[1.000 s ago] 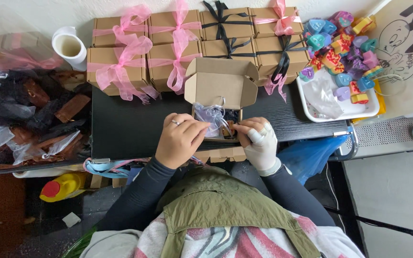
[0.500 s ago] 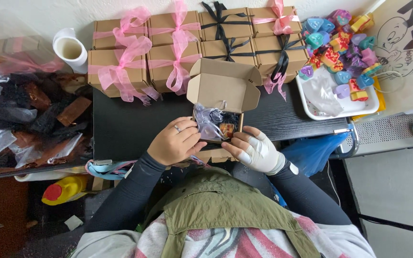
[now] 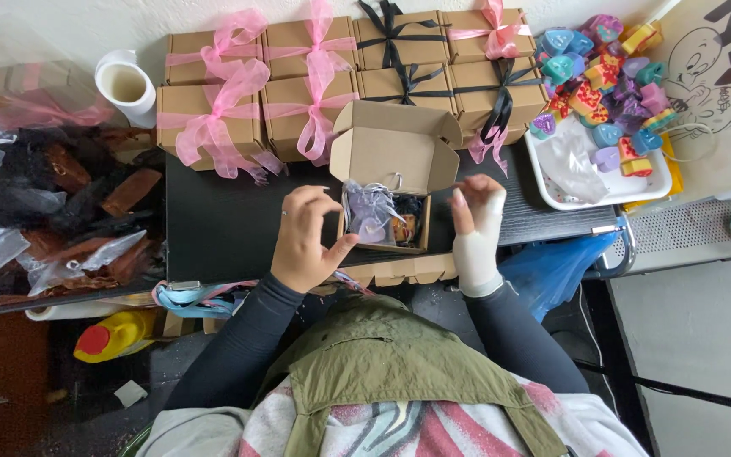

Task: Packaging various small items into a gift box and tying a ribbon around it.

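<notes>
An open brown cardboard box [image 3: 392,156] stands on the black table [image 3: 222,224], lid flap raised toward the wall. Inside lies a clear wrapped bundle [image 3: 371,218] with small purple and orange pieces. My left hand [image 3: 305,239] rests at the box's left side, thumb touching its front left corner, fingers curled. To the right of the box, my right hand [image 3: 475,224], its wrist in a white wrap, is held with fingers spread and nothing in it.
Closed brown boxes tied with pink ribbons [image 3: 222,101] and black ribbons [image 3: 433,63] line the back. A white tray [image 3: 590,173] with colourful heart-shaped pieces [image 3: 602,68] sits at right. A white cup [image 3: 126,85] and dark items in plastic bags [image 3: 52,211] lie at left.
Both hands have come away from the bundle in the box and moved apart to the box's sides. The bundle now lies inside the box by itself.
</notes>
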